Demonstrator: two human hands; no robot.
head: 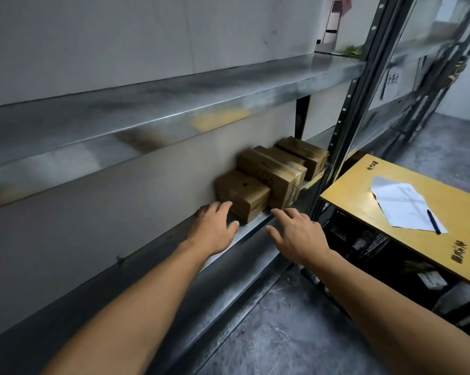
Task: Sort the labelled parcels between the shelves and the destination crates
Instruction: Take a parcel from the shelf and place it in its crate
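View from a head-worn camera, looking down along a grey metal rack. Three brown cardboard parcels sit in a row on the lower shelf, pushed back against the wall. The nearest parcel is the smallest. The middle parcel is taller and touches it. The third parcel lies just beyond, by the rack's upright post.

Both bare arms reach towards the nearest parcel. The left hand is spread flat, and its fingertips seem to touch the parcel's left end, though motion blur makes this unsure. The right hand is also spread wide, holding nothing, with its fingers just in front of the parcel at the shelf edge.

The upper shelf runs above. To the right, a yellow worktop carries a sheet of paper and a pen.
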